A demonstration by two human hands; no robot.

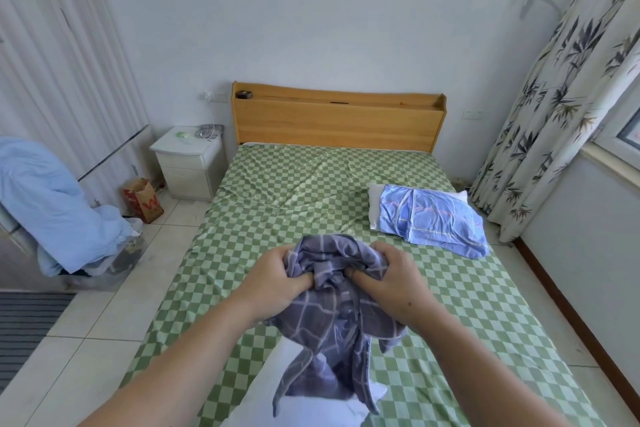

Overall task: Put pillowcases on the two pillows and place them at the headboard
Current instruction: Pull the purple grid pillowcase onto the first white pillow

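Both hands hold a bunched grey-purple checked pillowcase [332,315] above the near part of the bed. My left hand [277,282] grips its gathered cloth on the left, and my right hand [388,282] grips it on the right. Under the hanging cloth lies a bare white pillow [311,406] at the bed's near edge. A second white pillow [375,204] lies on the right side of the bed with a folded blue patterned pillowcase [433,218] on top of it. The wooden headboard [336,121] stands at the far end.
The bed wears a green checked sheet [277,191]. A white nightstand [188,163] stands left of the headboard, a paper bag [143,199] on the floor beside it. A chair draped in light blue cloth [52,204] is at the left. A bamboo-print curtain [561,90] hangs at the right.
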